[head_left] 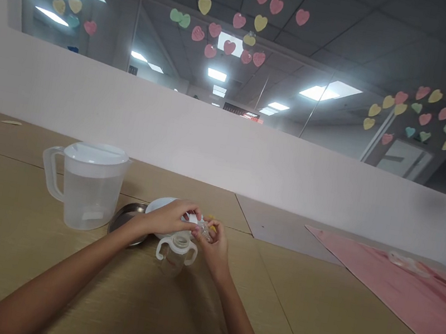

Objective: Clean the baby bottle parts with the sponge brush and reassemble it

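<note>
Both my hands meet above the table, just behind an uncapped clear baby bottle [173, 261] with two white side handles. Between the fingertips of my left hand [170, 218] is a small white piece [193, 218]. The closed fingers of my right hand [215, 249] hold a clear, ridged plastic piece [206, 231] against it. Whether the two pieces are joined, I cannot tell. The bottle stands upright below my hands, its open neck facing up. A pale bowl [158, 203] lies behind my left hand, partly hidden by it. Something yellow shows behind my right fingers.
A lidded translucent pitcher [90, 194] stands to the left, beside a round metal dish [125, 212] partly covered by my left forearm. On the right, a pink cloth [390, 289] carries clear plastic items [408, 264]. A white wall [210, 142] with windows rises behind the table.
</note>
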Demonstrator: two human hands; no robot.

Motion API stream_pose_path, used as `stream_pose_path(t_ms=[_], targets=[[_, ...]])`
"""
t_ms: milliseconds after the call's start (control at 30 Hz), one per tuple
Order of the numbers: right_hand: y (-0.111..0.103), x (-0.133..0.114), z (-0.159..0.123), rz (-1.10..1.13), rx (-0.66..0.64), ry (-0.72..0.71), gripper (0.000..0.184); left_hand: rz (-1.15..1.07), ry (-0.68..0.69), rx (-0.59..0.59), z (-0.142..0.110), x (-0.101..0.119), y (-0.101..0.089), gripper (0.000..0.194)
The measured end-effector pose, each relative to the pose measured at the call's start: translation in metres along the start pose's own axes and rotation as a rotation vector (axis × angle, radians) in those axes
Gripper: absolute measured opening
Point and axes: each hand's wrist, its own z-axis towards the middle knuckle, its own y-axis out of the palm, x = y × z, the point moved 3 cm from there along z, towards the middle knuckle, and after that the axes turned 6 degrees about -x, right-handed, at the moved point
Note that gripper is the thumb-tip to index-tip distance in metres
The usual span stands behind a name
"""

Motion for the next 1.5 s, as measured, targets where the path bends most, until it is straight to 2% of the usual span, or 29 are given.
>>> stream_pose_path(t_ms=[233, 333, 433, 500, 700, 833, 1100, 1233, 1300, 1367, 1500], targets=[[-0.004, 0.007, 0.002, -0.130, 0.034, -0.055, 0.037, 0.017, -0.039, -0.077, -0.002, -0.001, -0.005, 0.029], [-0.010, 0.006, 0.002, -0.154, 0.094, -0.056, 0.036, 0.099, -0.051, -0.054, -0.004, -0.005, -0.013, 0.027], [-0.019, 0.008, 0.004, -0.157, 0.153, -0.027, 0.037, 0.228, -0.107, -0.008, -0.009, -0.016, -0.024, 0.024], [-0.024, 0.012, 0.005, -0.181, 0.166, 0.011, 0.038, 0.276, -0.169, -0.038, -0.011, -0.027, -0.027, 0.023], [-0.024, 0.025, 0.004, -0.253, 0.145, -0.012, 0.032, 0.312, -0.323, -0.183, -0.012, -0.069, -0.009, 0.030], [-0.020, 0.028, 0.004, -0.312, 0.153, -0.048, 0.025, 0.369, -0.411, -0.227, -0.012, -0.085, 0.003, 0.032], [-0.021, 0.029, 0.007, -0.341, 0.242, -0.038, 0.030, 0.358, -0.443, -0.227, -0.015, -0.089, 0.003, 0.033], [-0.019, 0.033, 0.006, -0.443, 0.258, -0.035, 0.027, 0.368, -0.440, -0.217, -0.015, -0.080, -0.008, 0.032], [-0.018, 0.034, 0.005, -0.555, 0.236, -0.049, 0.023, 0.399, -0.368, -0.157, -0.015, -0.069, -0.020, 0.030], [-0.018, 0.034, 0.005, -0.607, 0.203, -0.075, 0.020, 0.436, -0.261, -0.012, -0.017, -0.055, -0.039, 0.027], [-0.016, 0.026, 0.002, -0.514, 0.179, -0.110, 0.028, 0.487, -0.112, 0.493, -0.032, -0.029, -0.088, 0.026]])
